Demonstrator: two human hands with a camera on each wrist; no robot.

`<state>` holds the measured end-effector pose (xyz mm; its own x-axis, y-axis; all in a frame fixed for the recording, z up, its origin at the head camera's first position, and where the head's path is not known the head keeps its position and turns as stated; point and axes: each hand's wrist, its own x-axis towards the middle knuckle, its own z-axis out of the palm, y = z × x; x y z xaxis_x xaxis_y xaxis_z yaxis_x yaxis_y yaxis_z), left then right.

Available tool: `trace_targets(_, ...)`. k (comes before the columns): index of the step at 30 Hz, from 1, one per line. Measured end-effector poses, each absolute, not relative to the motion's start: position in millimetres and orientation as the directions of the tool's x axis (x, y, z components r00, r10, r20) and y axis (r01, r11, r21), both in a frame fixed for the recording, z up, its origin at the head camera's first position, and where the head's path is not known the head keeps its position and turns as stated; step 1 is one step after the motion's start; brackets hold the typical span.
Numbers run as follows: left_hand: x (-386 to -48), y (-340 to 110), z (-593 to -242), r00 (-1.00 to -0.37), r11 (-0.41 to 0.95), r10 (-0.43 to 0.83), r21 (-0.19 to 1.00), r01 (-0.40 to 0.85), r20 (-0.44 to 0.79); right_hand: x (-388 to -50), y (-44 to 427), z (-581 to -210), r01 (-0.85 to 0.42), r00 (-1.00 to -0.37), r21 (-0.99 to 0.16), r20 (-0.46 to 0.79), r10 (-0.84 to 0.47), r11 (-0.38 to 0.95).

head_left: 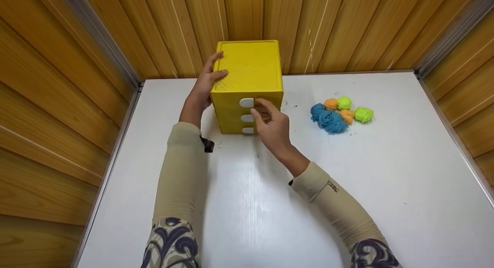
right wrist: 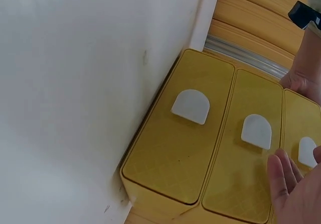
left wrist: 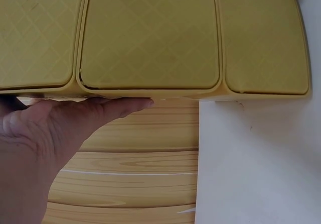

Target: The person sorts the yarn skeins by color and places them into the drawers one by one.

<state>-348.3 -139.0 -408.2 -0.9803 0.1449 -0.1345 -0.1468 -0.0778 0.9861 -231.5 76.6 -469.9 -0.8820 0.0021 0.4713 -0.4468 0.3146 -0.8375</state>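
A yellow three-drawer box (head_left: 251, 67) with white tab handles stands upright on the table; all its drawers look closed. My left hand (head_left: 206, 84) braces its left side, with two fingertips over the top edge. In the left wrist view, this left hand (left wrist: 55, 126) lies along the box wall (left wrist: 150, 38) with a straight digit. My right hand (head_left: 274, 125) is at the box's front, its thumb and forefinger apart beside the top drawer's white handle (head_left: 247, 102). From the right wrist, the right hand (right wrist: 301, 194) appears close to that handle (right wrist: 306, 151).
On the white table (head_left: 239, 214), right of the box, lie blue yarn balls (head_left: 332, 121), orange ones (head_left: 347, 116) and lime-green ones (head_left: 363, 114). Wood-patterned panels (head_left: 328, 32) rise behind the box and along both sides. Small dark specks dot the tabletop.
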Motion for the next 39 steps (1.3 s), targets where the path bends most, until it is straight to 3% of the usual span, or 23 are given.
trace_targets(18,-347.0,-146.3,-396.3,-0.964,0.067,0.187,0.982,-0.177,-0.187,-248.7,63.5,-463.4,-0.508,-0.84,-0.803,0.543,0.03,0.311)
trace_targets(39,-347.8,-144.5,-394.7,-0.957,0.117,0.192,0.973,-0.197,-0.217,-247.4,63.4,-461.5,-0.457,-0.876,-0.861,0.479,0.052,0.224)
